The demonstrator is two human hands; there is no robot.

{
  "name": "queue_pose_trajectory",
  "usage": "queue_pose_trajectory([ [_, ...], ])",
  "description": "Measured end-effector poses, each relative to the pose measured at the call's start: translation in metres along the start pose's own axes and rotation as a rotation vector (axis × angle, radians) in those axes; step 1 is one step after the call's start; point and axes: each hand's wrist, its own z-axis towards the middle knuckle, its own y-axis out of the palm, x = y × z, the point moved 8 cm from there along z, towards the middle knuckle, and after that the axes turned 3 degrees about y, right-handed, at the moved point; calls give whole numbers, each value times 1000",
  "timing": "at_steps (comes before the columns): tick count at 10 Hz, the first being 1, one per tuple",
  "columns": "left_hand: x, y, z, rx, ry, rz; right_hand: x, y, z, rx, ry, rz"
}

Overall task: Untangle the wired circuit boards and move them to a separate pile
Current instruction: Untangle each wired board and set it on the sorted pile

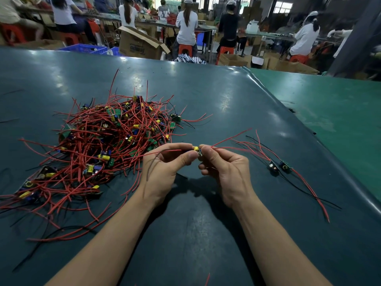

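Dark green table point(206, 96) carries the tangled pile of wired boards point(107, 141), with two freed boards point(279, 166) well apart. Left hand point(165, 168) and right hand point(224, 170) pinch one circuit board point(196, 150) between them; its wires likely need drawing clear next.

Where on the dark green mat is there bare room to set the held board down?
Bare mat lies between the tangled red-wire pile and the two separated boards, also beyond them. The left side is crowded.

Tangled red-wired boards point(107, 141), two boards point(279, 167) apart
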Motion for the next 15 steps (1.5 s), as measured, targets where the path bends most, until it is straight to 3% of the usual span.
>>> queue_pose_trajectory([
  [2, 5, 3, -2, -17, 79, 128, -1, -7, 0, 113, -56, -149],
  [3, 0, 2, -3, -33, 21, 180, 2, -12, 1, 186, -6, -97],
  [4, -15, 10, -7, -176, -166, 220, 8, -13, 2, 206, 64, 90],
  [6, -25, 16, -8, -230, -233, 171, 22, -5, 5, 105, 303, 361],
  [8, 3, -2, -2, 57, 64, 99, 16, -25, 9, 221, 204, 294],
  [9, 6, 3, -3, 20, 78, 120, 16, -24, 11, 212, 207, 354],
  [11, 5, -2, -1, 47, 69, 94, 5, -48, 11, 372, 101, 220],
  [13, 4, 0, -3, 32, 58, 98, 5, -44, 13, 352, 125, 312],
  [15, 3, -4, -1, 60, 34, 76, -1, -57, 11, 440, 57, 235],
])
